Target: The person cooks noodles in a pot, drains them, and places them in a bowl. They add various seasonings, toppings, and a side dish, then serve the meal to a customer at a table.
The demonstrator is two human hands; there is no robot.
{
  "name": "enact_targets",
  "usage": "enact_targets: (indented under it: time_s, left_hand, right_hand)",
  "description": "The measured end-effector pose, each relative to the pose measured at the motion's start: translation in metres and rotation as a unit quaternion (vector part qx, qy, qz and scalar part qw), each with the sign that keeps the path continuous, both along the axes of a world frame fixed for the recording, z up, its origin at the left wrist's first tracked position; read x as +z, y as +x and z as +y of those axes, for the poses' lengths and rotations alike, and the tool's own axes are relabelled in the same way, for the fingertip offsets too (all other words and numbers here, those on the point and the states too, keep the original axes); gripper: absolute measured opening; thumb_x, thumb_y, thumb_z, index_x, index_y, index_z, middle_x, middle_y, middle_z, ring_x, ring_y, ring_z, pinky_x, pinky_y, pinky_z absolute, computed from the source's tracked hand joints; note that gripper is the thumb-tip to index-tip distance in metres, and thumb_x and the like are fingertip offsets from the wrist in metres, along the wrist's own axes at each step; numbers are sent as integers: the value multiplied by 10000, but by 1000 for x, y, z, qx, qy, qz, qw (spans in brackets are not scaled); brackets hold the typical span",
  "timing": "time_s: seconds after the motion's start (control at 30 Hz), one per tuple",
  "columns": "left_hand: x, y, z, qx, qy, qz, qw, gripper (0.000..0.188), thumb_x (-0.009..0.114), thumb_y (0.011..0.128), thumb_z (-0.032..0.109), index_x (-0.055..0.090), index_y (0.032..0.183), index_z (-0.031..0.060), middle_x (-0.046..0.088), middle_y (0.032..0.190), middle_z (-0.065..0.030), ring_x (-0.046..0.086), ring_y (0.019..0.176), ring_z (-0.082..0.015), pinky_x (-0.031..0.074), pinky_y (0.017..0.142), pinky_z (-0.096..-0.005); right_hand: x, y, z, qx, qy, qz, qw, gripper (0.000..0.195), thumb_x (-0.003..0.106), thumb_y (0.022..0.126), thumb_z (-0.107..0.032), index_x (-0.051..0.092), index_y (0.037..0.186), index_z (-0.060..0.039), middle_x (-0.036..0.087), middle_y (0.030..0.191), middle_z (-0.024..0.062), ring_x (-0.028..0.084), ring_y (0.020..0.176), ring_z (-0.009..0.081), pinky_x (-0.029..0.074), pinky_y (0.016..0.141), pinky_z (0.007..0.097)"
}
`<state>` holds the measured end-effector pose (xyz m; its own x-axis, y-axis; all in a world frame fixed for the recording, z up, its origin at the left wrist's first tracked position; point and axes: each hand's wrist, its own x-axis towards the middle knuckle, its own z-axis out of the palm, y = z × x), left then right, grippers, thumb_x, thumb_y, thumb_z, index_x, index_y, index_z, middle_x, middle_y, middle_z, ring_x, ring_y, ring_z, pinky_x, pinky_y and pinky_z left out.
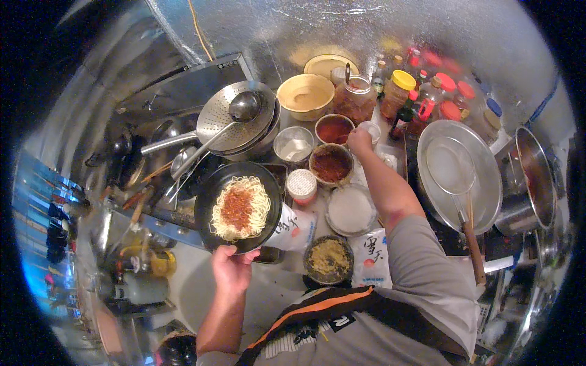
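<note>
My left hand grips the near rim of a round black plate. Noodles lie on it, topped with a reddish-brown sauce. My right hand reaches over the bowls, beside a bowl of red sauce and a small white container; its fingers are bent, and what they hold is hidden. Just nearer stands a bowl of dark red paste. To its left are a bowl with white powder and a tub with a perforated white lid.
A perforated strainer with a ladle rests on stacked pans at the left. Jars and bottles crowd the back right. A large metal basin holding a sieve stands right. A bowl of yellowish paste sits near my body, between white bags.
</note>
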<state>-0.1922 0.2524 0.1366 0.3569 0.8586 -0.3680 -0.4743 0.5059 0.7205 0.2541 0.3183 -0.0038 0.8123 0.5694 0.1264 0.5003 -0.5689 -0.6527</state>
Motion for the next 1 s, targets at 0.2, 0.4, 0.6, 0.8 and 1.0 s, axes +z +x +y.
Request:
enact_targets:
  time_s: [0.2,0.4,0.6,0.8,1.0]
  left_hand:
    - [2,15,4,-22,9,-6,1000,491,467,698,111,462,1164,-44,613,1009,-177,643,787,-312,581,626,-357]
    - [-7,41,13,-50,1,-22,999,492,457,711,108,450,1181,-35,609,1021,-169,638,794,-302,567,633,-354]
    - [-23,65,25,-77,2,-24,997,453,445,730,88,452,1160,-56,614,982,-183,648,757,-295,573,605,-350]
    - [-35,69,32,-116,16,-10,993,441,446,740,140,481,1148,-24,622,974,-173,644,781,-303,562,691,-366]
    - [-45,77,41,-112,29,18,993,453,435,749,135,465,1167,-37,618,989,-189,638,794,-317,551,715,-397]
  right_hand:
    - [-23,12,-9,-78,136,238,958,237,489,817,-185,661,891,-41,655,716,146,635,580,258,511,514,379]
    - [-15,17,-29,-89,232,312,917,247,472,820,-157,646,953,-45,661,680,97,619,512,195,500,460,334]
    - [-4,18,-39,-70,212,256,941,232,474,799,-128,645,927,-37,654,667,100,619,519,195,496,463,331]
    - [16,2,-46,-78,273,306,909,187,473,820,-134,618,868,-27,629,646,95,582,494,177,469,437,320]
    - [47,-7,-54,-31,314,337,887,204,444,831,-81,584,949,10,570,635,87,498,458,135,400,378,268]
